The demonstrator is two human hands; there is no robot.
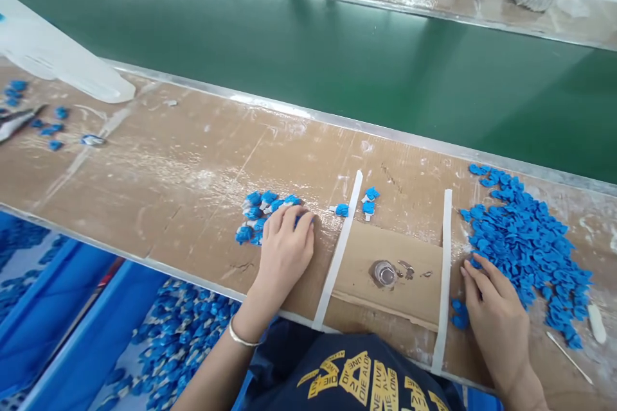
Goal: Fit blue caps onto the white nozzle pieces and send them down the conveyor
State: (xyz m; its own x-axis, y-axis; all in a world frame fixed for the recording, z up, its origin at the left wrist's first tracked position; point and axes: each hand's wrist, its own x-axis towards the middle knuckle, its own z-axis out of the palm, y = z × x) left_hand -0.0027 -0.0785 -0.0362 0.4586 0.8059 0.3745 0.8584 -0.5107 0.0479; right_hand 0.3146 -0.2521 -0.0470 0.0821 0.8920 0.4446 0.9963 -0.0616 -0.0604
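My left hand (288, 244) is curled down over the right side of a small cluster of blue-and-white plastic pieces (252, 199); some blue shows between its fingers. At the near left edge of a heap of flat blue pieces (530, 237), my right hand (496, 308) pinches one small blue piece (475, 262) between thumb and fingers. Between the hands lies a cardboard sheet (361, 263), with a small round clear cup (385, 274) of dark stuff on it. A few blue-and-white pieces (369, 202) rest just beyond the sheet.
White tape strips (447, 270) flank the cardboard. A thin white stick (569, 358) and a white oval piece (596, 324) lie at right. Pliers (17, 123) and blue bits are at far left. Blue bins (72, 334) stand below the front edge; a green belt (289, 45) runs behind.
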